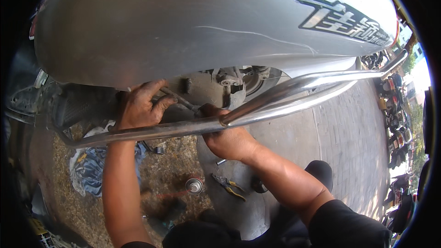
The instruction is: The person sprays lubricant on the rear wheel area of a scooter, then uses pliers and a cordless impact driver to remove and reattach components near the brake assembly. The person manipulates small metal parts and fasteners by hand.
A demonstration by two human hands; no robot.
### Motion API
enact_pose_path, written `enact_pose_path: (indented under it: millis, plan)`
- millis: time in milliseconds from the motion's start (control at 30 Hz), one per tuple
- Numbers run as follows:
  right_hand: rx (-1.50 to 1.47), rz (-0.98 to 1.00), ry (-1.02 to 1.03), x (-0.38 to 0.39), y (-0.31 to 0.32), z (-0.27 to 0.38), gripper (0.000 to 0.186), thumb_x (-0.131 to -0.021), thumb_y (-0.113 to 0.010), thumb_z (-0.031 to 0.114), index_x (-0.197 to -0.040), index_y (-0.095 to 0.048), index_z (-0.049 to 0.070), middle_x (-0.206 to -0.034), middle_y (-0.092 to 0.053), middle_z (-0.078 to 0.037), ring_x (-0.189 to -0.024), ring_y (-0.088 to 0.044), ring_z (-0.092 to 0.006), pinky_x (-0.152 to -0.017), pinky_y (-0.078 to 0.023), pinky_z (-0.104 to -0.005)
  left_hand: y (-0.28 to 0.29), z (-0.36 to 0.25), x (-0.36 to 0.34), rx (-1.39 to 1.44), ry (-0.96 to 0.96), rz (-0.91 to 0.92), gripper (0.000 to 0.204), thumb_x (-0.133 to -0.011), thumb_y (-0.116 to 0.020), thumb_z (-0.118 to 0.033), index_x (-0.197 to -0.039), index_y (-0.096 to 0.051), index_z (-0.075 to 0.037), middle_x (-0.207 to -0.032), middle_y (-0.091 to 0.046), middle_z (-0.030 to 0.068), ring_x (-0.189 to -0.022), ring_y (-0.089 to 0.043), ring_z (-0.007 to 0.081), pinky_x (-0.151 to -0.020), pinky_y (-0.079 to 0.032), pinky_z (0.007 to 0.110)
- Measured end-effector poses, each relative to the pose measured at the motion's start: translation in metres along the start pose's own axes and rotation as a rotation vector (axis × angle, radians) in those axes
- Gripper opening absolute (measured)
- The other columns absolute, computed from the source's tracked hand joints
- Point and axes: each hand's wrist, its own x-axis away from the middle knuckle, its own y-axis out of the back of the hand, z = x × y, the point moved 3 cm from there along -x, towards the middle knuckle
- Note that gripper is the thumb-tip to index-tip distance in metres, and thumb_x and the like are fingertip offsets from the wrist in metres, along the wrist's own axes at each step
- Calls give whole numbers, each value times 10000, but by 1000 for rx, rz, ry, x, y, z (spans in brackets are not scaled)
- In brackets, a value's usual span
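Observation:
A scratched silver body panel (193,27) of a motor vehicle fills the upper view, with a shiny bent metal guard bar (285,94) running below it. My left hand (142,105), dark with grime, reaches up behind the bar to the panel's lower edge. Its fingers are curled; what they grip is partly hidden. A thin metal rod-like tool (181,102) slants from beside the left thumb down to my right hand (227,140). That right hand is closed around the tool's lower end, its fingers partly hidden by the bar.
Pliers with yellow-and-black handles (228,187), a spray can (195,186) and a small metal socket-like cylinder (221,161) are on the ground. A blue cloth (94,165) lies left. Mechanical parts (231,79) show under the panel. Parked motorcycles (396,124) line the far right.

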Motion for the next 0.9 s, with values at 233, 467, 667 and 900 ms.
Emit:
enact_pose_path:
  millis: [233, 467, 667, 900]
  plan:
    - [167, 355, -11, -11, 20, -18, 214, -932, -492, 91, -1038, -649, -9, -991, -681, -256, -964, -674, -391, -832, -541, -465, -29, -17, 2, -517, -160, 165, 501, -629, -775, -119, -1078, -568, -37, -1129, -535, 187, -1167, -478, 401, -1088, -354, 513]
    - [238, 354, 98, -15, 17, -4, 264, -977, -482, 140, -1084, -665, -17, -1039, -695, -243, -934, -707, -330, -800, -567, -434, -59, -18, -3, -416, -61, 42, 212, -737, -718, -188, -848, -615, -38, -907, -633, 177, -960, -585, 390, -974, -437, 489]
    - [-1044, 90, -476, 10, 40, -55, 311, -1030, -504, 198, -1165, -612, -61, -1019, -697, -173, -767, -698, -242, -610, -613, -337, -60, -23, -5, -577, -246, -32, 179, -751, -723, -204, -820, -641, -62, -883, -645, 159, -947, -611, 362, -943, -460, 485]
    - [-1202, -237, -488, -10, 66, -178, 373, -944, -555, 28, -1303, -479, -41, -869, -673, -134, -576, -601, -178, -481, -502, -297, -70, -45, 1, -562, -9, -56, 312, -796, -710, -194, -1084, -682, -76, -1155, -610, 144, -1058, -598, 377, -940, -497, 495]
